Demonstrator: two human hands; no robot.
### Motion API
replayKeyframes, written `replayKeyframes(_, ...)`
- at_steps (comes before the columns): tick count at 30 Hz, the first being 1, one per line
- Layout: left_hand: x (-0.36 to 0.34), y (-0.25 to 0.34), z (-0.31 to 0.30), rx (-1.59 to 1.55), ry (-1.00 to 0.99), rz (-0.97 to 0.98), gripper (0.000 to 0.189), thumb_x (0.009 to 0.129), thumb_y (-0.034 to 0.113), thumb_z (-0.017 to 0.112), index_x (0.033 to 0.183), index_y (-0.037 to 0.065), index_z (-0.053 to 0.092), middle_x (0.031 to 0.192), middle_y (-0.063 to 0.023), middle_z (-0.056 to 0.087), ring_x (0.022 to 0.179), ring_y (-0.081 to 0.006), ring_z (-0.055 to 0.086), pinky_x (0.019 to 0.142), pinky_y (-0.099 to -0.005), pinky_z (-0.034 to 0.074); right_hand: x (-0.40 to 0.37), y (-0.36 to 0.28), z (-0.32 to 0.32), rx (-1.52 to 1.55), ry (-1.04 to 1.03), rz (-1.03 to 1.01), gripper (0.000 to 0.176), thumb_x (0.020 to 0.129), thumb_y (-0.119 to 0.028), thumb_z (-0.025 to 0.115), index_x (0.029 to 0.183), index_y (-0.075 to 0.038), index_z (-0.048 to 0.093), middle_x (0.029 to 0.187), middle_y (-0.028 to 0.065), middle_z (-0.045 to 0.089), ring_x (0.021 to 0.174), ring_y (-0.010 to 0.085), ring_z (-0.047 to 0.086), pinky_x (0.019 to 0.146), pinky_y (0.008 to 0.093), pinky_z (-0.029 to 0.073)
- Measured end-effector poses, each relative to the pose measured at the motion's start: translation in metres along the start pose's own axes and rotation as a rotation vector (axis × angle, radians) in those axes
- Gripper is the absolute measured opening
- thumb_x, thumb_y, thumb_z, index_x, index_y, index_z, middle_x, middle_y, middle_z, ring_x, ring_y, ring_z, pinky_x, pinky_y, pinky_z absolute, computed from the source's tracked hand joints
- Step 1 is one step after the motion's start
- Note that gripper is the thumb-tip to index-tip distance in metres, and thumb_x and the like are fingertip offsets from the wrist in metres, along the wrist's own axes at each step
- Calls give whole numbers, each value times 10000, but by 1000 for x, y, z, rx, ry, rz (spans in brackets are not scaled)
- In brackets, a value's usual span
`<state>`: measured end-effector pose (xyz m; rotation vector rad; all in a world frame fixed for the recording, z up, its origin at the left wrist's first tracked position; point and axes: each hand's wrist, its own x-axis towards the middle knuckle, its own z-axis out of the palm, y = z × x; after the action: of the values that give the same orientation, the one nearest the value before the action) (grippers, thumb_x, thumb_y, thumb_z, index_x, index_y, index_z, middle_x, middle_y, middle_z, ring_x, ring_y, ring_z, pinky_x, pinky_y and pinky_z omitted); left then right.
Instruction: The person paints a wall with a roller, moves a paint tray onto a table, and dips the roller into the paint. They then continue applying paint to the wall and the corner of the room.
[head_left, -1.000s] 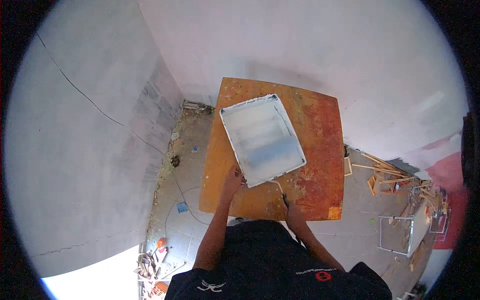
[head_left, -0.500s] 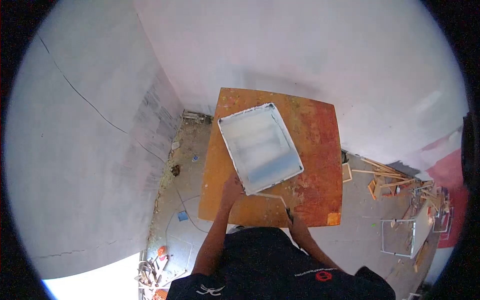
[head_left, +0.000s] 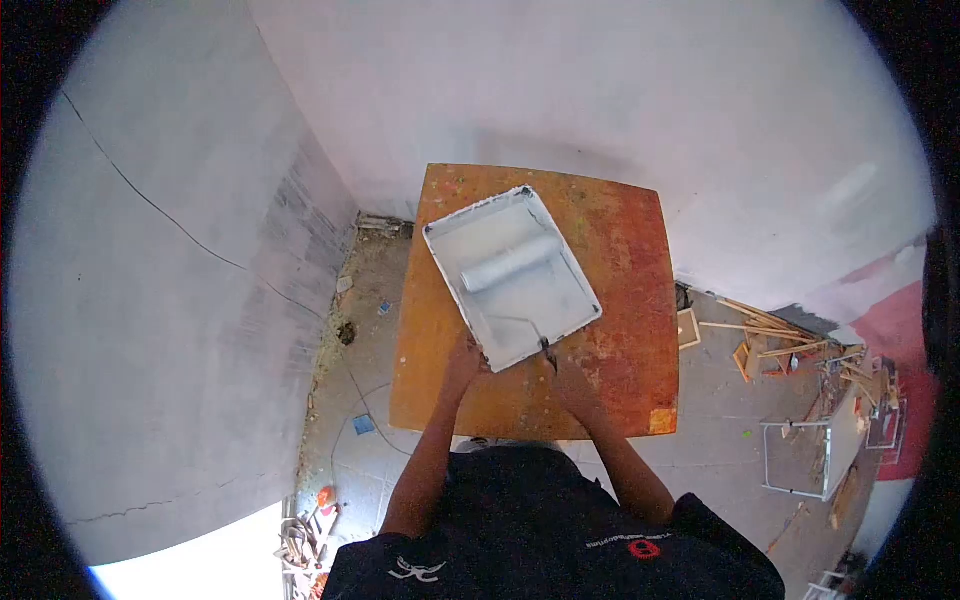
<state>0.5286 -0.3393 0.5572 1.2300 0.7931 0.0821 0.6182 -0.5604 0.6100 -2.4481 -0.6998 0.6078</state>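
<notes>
A white paint tray (head_left: 520, 325) lies at a slant on a worn orange-brown wooden tabletop (head_left: 630, 300). Inside the tray rests a paint roller (head_left: 512, 263), its white sleeve crossing the middle and its wire frame running down over the near edge. My right hand (head_left: 568, 380) is closed round the roller's dark handle just outside the tray's near right corner. At the near left corner, my left hand (head_left: 467, 362) grips the tray's rim.
Pale walls (head_left: 180, 250) stand left and ahead. Wooden strips (head_left: 755, 320) and a white-framed piece (head_left: 825, 460) lie on the floor at right. Left of the table are a cable (head_left: 352, 385) and a blue scrap (head_left: 363, 425); more scraps (head_left: 305, 540) lie at lower left.
My right hand has moved up and slightly left with the roller, whose sleeve now shows clearly further up the tray. My left hand stays at the tray's corner. The view has shifted slightly.
</notes>
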Motion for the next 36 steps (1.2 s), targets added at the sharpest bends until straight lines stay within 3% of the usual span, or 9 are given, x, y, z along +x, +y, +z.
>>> replayKeyframes(5, -9, -2, 3, -77, 13, 106, 203, 865, 43, 440, 1067, 38, 429, 769, -94, 522, 615, -182, 580, 506, -317, 543, -106, 17, -16, 55, -170, 163, 380, 922, -296, 389, 1208, -48, 427, 984, 310, 533, 927, 467, 519, 804, 509, 416)
replayKeyframes(8, -5, -10, -6, -129, -12, 81, 181, 868, 65, 455, 1045, 47, 424, 753, -84, 523, 601, -165, 576, 497, -308, 534, -127, 19, -18, -95, -309, 430, 360, 907, -296, 414, 1036, 33, 485, 972, 338, 523, 919, 466, 519, 769, 530, 403)
replayKeyframes(11, 4, -23, -16, -78, -69, 41, 186, 883, 130, 475, 1050, 65, 423, 745, -74, 525, 620, -170, 578, 522, -344, 544, -96, 8, -9, 127, -111, 47, 367, 909, -300, 412, 1041, 36, 474, 966, 345, 525, 926, 466, 522, 760, 542, 404)
replayKeyframes(13, 11, -26, -19, -60, -92, 44, 193, 889, 161, 485, 1049, 74, 424, 744, -69, 527, 629, -176, 579, 534, -364, 550, -47, -17, -9, 49, -136, 134, 413, 913, -278, 398, 1246, -34, 400, 1010, 308, 534, 970, 445, 516, 835, 526, 403)
replayKeyframes(15, 14, -33, -20, -77, -99, 66, 190, 885, 169, 491, 1037, 76, 425, 748, -67, 531, 622, -175, 580, 532, -365, 548, -10, -27, 2, 26, 7, 38, 370, 905, -296, 417, 985, 61, 472, 887, 333, 545, 871, 477, 533, 710, 541, 416)
replayKeyframes(18, -9, 5, -13, -34, -76, 52, 171, 884, 174, 490, 1014, 85, 423, 735, -59, 525, 596, -176, 573, 528, -356, 544, 33, -55, 3, -1, -87, 173, 365, 897, -298, 432, 961, 57, 484, 885, 333, 545, 878, 470, 534, 709, 545, 411)
replayKeyframes(21, -6, -6, -13, -38, -42, 31, 158, 881, 183, 490, 991, 91, 425, 725, -56, 518, 605, -175, 570, 532, -345, 543, 11, -13, 21, -14, 29, -67, 374, 900, -313, 426, 956, 53, 482, 879, 334, 544, 868, 464, 541, 690, 549, 411)
replayKeyframes(28, -7, -16, -9, -119, 5, 13, 147, 881, 123, 491, 1005, 66, 436, 744, -66, 514, 577, -158, 561, 502, -307, 539, -111, -30, -37, 105, -130, 154, 377, 901, -301, 438, 965, 67, 488, 893, 336, 548, 853, 457, 552, 688, 521, 424)
replayKeyframes(36, -4, -13, -13, -86, -22, -38, 184, 889, 158, 489, 1044, 72, 436, 799, -72, 531, 630, -166, 572, 552, -319, 543, -7, -34, -18, -191, -144, 52, 344, 892, -265, 434, 1000, 53, 504, 849, 305, 570, 828, 442, 565, 689, 504, 437)
